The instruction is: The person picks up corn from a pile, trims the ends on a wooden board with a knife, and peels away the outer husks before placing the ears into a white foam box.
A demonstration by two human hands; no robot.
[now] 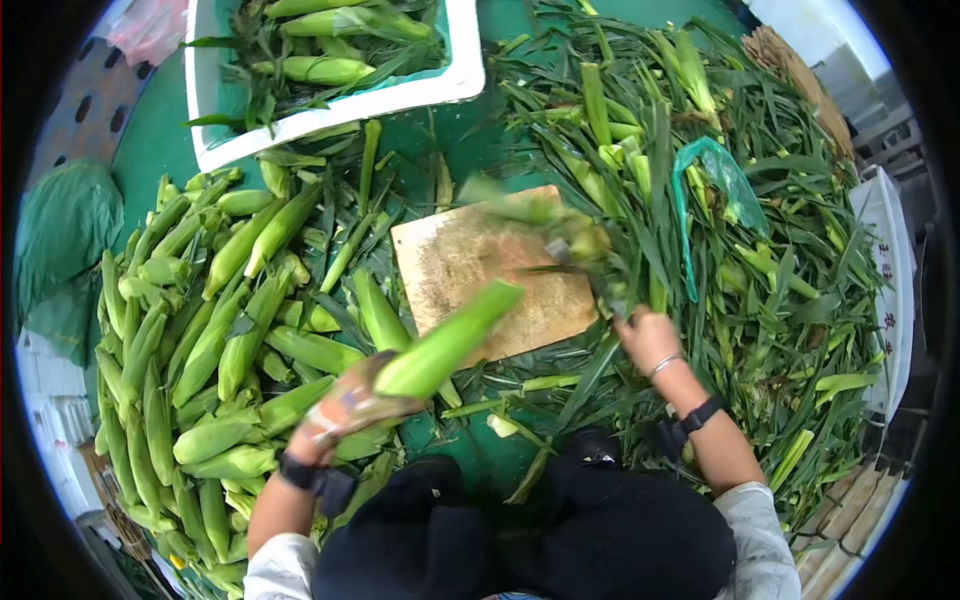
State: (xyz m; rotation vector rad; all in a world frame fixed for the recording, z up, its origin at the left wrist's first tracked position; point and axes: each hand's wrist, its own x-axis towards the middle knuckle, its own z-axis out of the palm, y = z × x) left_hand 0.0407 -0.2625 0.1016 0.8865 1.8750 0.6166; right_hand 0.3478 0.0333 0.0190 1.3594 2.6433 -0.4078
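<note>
My left hand [345,405] is closed around the lower part of an ear of corn [450,340], still in its green husk. The ear tilts up to the right, its tip over the near part of a worn wooden cutting board [440,270]. At the board's right edge, my right hand [647,340] is closed on what looks like a knife [617,305], its blade smeared by motion. Blurred green and yellowish pieces [545,215] show above the board, left of and beyond that hand.
Husked-on corn ears [215,340] form a big pile on the left. A white foam box [340,115] with more ears stands at the back. Leaves and trimmings [740,290] heap up on the right, with a green plastic bag [725,180] among them. A white sack [885,290] borders the heap.
</note>
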